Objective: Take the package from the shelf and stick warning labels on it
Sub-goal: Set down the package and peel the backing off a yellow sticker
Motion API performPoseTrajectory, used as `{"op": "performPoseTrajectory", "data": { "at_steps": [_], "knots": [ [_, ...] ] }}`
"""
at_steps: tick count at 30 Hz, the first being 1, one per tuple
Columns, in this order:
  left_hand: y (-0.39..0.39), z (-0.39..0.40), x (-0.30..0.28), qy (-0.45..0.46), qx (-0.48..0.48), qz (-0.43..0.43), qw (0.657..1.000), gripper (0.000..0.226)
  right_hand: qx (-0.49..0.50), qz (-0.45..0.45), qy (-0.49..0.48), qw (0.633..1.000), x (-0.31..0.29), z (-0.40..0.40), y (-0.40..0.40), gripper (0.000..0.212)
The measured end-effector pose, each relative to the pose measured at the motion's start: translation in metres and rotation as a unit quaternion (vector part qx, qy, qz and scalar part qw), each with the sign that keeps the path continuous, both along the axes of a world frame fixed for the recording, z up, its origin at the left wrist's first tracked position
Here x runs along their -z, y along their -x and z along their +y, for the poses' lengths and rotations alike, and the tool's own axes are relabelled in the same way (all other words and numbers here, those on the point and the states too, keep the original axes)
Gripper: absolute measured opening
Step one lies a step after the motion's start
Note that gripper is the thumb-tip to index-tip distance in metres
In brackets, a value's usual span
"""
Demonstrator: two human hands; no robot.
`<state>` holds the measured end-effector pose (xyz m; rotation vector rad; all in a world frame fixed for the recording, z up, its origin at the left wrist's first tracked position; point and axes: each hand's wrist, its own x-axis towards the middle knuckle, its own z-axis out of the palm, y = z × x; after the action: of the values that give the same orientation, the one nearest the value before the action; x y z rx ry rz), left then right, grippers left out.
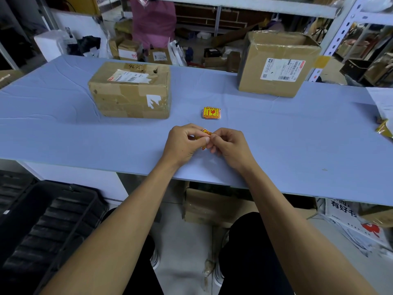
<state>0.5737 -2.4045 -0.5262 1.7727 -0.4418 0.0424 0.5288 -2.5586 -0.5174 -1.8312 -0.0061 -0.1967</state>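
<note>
Both of my hands meet over the near middle of the blue table [63, 128]. My left hand [185, 143] and my right hand [228, 144] pinch one yellow-and-red warning label [205, 133] between their fingertips; most of it is hidden by the fingers. A small stack of the same labels [211, 112] lies on the table just beyond my hands. A taped, worn cardboard package [129, 92] lies flat to the left of the stack. A taller cardboard box [278, 62] with a white shipping label stands at the back right.
Metal shelving [344, 28] rises at the right, and cluttered parcels fill the floor behind the table. A black crate [46, 222] sits at my lower left. A cardboard box [204, 207] rests under the table. Yellow packets [385, 128] lie at the right edge.
</note>
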Motion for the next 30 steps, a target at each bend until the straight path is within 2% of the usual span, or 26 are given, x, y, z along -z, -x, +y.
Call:
{"op": "performPoseTrajectory", "data": {
  "at_steps": [7, 13, 16, 19, 23, 26, 30],
  "knots": [
    [0.001, 0.000, -0.002, -0.007, -0.005, -0.005, 1.000, 0.009, 0.009, 0.006, 0.011, 1.000, -0.002, 0.001, 0.001, 0.023],
    [0.005, 0.001, -0.005, 0.022, -0.022, -0.024, 0.999, 0.010, 0.007, 0.011, 0.011, 1.000, -0.003, 0.003, -0.001, 0.023],
    [0.009, 0.002, -0.006, 0.037, -0.030, -0.048, 0.998, 0.013, 0.005, 0.002, -0.014, 1.000, -0.004, 0.002, 0.000, 0.014],
    [0.010, 0.006, -0.006, 0.052, -0.038, -0.052, 0.997, 0.012, -0.001, -0.027, -0.048, 0.998, -0.004, -0.001, 0.004, 0.019],
    [0.009, 0.007, -0.006, 0.061, -0.046, -0.037, 0.996, 0.016, 0.011, -0.061, 0.028, 0.998, 0.002, -0.002, 0.006, 0.012],
    [0.009, 0.006, -0.005, 0.053, -0.038, -0.026, 0.998, 0.016, 0.030, -0.076, 0.028, 0.996, 0.005, -0.004, 0.003, 0.003],
    [0.006, 0.006, -0.002, 0.030, -0.031, -0.028, 0.999, 0.015, 0.027, -0.070, 0.033, 0.997, 0.006, -0.005, -0.001, 0.007]
  ]
}}
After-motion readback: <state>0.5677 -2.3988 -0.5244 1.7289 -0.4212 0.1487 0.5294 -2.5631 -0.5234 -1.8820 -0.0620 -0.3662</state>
